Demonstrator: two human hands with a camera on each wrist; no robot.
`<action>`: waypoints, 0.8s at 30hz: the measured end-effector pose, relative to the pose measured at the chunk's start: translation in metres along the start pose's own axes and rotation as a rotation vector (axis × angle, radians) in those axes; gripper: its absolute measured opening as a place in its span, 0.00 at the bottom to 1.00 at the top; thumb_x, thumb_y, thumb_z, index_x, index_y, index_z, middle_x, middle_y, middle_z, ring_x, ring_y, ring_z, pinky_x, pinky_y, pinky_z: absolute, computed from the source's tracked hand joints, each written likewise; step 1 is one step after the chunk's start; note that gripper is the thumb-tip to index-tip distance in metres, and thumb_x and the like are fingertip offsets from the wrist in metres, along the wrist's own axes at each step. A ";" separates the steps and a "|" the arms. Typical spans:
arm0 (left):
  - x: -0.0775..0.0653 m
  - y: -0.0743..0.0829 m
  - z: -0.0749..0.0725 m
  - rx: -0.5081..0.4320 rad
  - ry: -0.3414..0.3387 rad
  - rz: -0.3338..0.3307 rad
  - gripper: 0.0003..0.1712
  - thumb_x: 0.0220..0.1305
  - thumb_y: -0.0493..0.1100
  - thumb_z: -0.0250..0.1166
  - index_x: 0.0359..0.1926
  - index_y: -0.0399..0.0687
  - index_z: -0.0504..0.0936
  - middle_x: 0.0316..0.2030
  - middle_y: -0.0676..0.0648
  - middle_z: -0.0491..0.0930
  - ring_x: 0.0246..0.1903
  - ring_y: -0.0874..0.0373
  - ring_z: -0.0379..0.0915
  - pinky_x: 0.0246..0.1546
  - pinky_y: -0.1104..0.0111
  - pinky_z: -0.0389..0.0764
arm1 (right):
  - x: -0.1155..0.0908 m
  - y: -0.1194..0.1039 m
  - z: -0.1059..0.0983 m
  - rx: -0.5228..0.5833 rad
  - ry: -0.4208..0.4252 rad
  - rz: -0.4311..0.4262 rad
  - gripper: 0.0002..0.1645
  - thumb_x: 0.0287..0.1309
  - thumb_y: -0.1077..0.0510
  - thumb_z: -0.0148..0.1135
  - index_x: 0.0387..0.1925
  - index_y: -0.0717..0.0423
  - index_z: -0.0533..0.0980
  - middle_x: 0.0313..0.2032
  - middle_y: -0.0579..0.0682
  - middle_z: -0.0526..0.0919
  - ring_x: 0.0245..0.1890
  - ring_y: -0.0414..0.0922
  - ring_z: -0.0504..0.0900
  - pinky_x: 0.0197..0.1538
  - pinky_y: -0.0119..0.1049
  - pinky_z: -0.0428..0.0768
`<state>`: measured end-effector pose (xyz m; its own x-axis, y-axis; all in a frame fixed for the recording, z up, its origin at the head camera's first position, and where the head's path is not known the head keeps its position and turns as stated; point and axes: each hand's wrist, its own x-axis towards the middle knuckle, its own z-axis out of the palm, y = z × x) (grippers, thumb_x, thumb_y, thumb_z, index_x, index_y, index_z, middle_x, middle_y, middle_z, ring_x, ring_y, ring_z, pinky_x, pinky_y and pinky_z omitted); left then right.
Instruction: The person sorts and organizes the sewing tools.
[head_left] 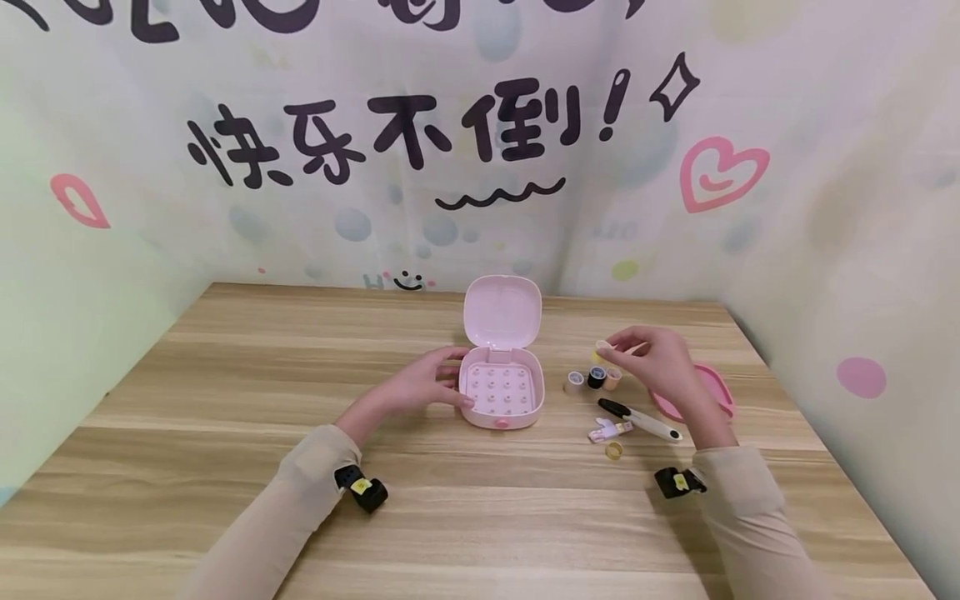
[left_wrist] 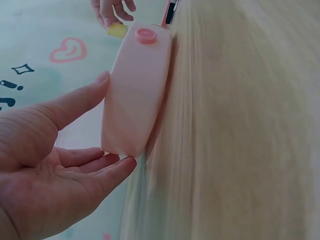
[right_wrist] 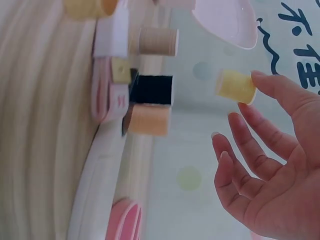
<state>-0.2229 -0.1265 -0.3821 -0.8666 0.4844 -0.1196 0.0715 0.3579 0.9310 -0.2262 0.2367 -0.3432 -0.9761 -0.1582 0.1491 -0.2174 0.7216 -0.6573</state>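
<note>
A pink sewing box (head_left: 501,423) with rows of small pegs inside stands with its lid (head_left: 502,310) raised. My left hand (head_left: 416,385) holds its left side, thumb near the front and fingers farther back; the left wrist view shows thumb and fingertips against the box (left_wrist: 135,95). Above the table, my right hand (head_left: 656,358) pinches a spool of yellow thread (right_wrist: 236,86) between thumb and index finger, the other fingers loosely bent. Just below it stand a grey-beige spool (head_left: 574,382), a black spool (head_left: 596,377) and a peach spool (head_left: 612,380).
A black-and-white pen-like tool (head_left: 641,420) lies to the right, beside a small pink-and-white item (head_left: 611,430) and a gold ring (head_left: 614,451), perhaps a thimble. A pink tray or lid (head_left: 718,385) lies beneath the right forearm. A printed curtain (head_left: 337,233) hangs behind the table.
</note>
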 end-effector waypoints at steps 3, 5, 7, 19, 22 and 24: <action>-0.001 -0.001 -0.001 0.001 -0.002 -0.006 0.46 0.63 0.31 0.74 0.77 0.31 0.61 0.75 0.30 0.65 0.75 0.35 0.62 0.73 0.50 0.72 | 0.002 -0.003 0.004 0.006 0.002 -0.006 0.21 0.67 0.48 0.72 0.48 0.63 0.86 0.44 0.60 0.89 0.43 0.53 0.86 0.42 0.36 0.82; -0.001 -0.001 -0.001 -0.004 -0.002 -0.008 0.46 0.63 0.31 0.74 0.77 0.31 0.61 0.75 0.30 0.65 0.75 0.35 0.62 0.73 0.50 0.72 | 0.004 -0.006 0.006 0.011 0.001 -0.010 0.21 0.67 0.49 0.73 0.48 0.63 0.86 0.44 0.60 0.89 0.42 0.53 0.86 0.41 0.36 0.82; -0.002 0.000 -0.001 -0.008 -0.001 -0.010 0.46 0.63 0.31 0.73 0.77 0.30 0.61 0.75 0.30 0.65 0.75 0.35 0.62 0.73 0.50 0.71 | 0.005 -0.008 0.009 0.019 -0.001 -0.007 0.21 0.66 0.49 0.73 0.48 0.63 0.87 0.43 0.59 0.89 0.41 0.52 0.86 0.40 0.35 0.82; -0.001 0.004 0.005 -0.047 0.030 -0.032 0.41 0.67 0.30 0.69 0.77 0.29 0.62 0.74 0.29 0.67 0.74 0.35 0.64 0.72 0.49 0.74 | 0.012 -0.024 0.023 0.005 -0.006 -0.020 0.19 0.65 0.50 0.74 0.46 0.62 0.87 0.42 0.58 0.90 0.41 0.53 0.86 0.43 0.37 0.84; -0.001 0.004 0.007 -0.082 0.047 -0.027 0.37 0.70 0.29 0.65 0.76 0.26 0.61 0.73 0.27 0.66 0.74 0.34 0.64 0.72 0.49 0.74 | 0.014 -0.028 0.025 0.020 -0.011 -0.019 0.19 0.65 0.50 0.74 0.47 0.62 0.87 0.42 0.58 0.90 0.42 0.55 0.86 0.44 0.37 0.84; -0.001 0.004 0.008 -0.116 0.065 -0.033 0.35 0.71 0.28 0.62 0.75 0.25 0.62 0.73 0.27 0.66 0.74 0.33 0.63 0.72 0.49 0.73 | 0.014 -0.030 0.027 0.028 -0.012 -0.017 0.19 0.65 0.50 0.73 0.46 0.62 0.87 0.42 0.58 0.90 0.43 0.56 0.86 0.43 0.36 0.84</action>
<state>-0.2184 -0.1192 -0.3814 -0.8980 0.4198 -0.1320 -0.0121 0.2761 0.9610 -0.2337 0.1946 -0.3414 -0.9721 -0.1786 0.1520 -0.2341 0.6995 -0.6752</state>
